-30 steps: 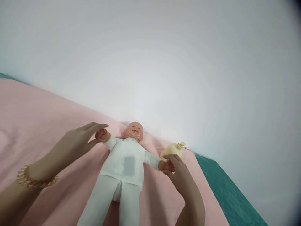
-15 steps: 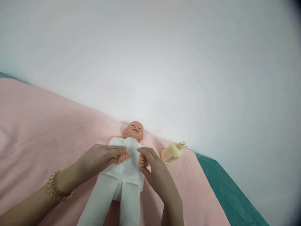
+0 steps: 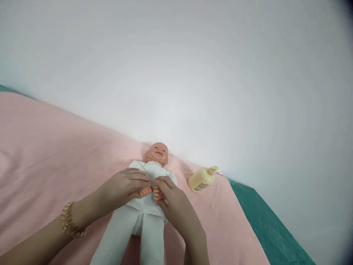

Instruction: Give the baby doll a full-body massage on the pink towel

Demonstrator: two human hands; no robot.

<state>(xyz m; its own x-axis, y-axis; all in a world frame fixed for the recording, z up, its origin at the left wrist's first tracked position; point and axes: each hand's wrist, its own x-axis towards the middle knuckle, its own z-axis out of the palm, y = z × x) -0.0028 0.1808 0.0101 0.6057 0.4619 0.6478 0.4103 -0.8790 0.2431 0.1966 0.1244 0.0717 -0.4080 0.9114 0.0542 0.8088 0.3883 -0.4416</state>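
A baby doll [image 3: 153,213] in a white top and trousers lies on its back, its bare head toward the wall. My left hand [image 3: 125,185] is wrapped over the doll's hand on the left of the picture, whose small fingers show beneath mine. On the other side my right hand [image 3: 172,198] grips the doll's second hand between thumb and fingers. Both doll hands are held close together over the belly, and my fingertips nearly meet there. The doll's forearms are mostly hidden under my hands.
A pale yellow pump bottle [image 3: 202,179] stands to the right of the doll. Beneath everything is a pink sheet [image 3: 68,147], with a green surface [image 3: 270,217] past its right edge. A white wall [image 3: 176,73] rises behind.
Both my hands have moved inward with the doll's hands, bringing them closer together over its belly. The bottle and the doll's head have stayed put.
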